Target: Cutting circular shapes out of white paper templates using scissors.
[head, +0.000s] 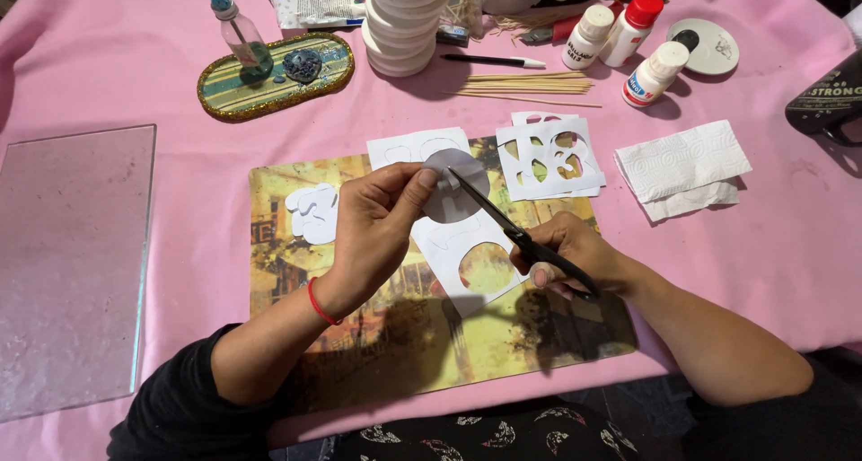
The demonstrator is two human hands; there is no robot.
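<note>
My left hand [377, 223] pinches a round grey-white paper disc [460, 196] by its left edge and holds it above a yellow picture placemat [359, 335]. In my right hand [575, 254] are black scissors [516, 232]; their blades point up-left and meet the disc near its middle. A red band circles my left wrist. Under the disc lies a white sheet with a round hole cut out [467, 259].
White paper stencils with cut-outs [549, 160] and a small cut shape [314, 211] lie on the mat. A glass pane [72, 263] rests at left, folded tissue [684, 166] at right. Glue bottles [654, 72], wooden skewers [525, 86], stacked white discs [404, 21] and an oval glittered plaque [277, 75] stand behind.
</note>
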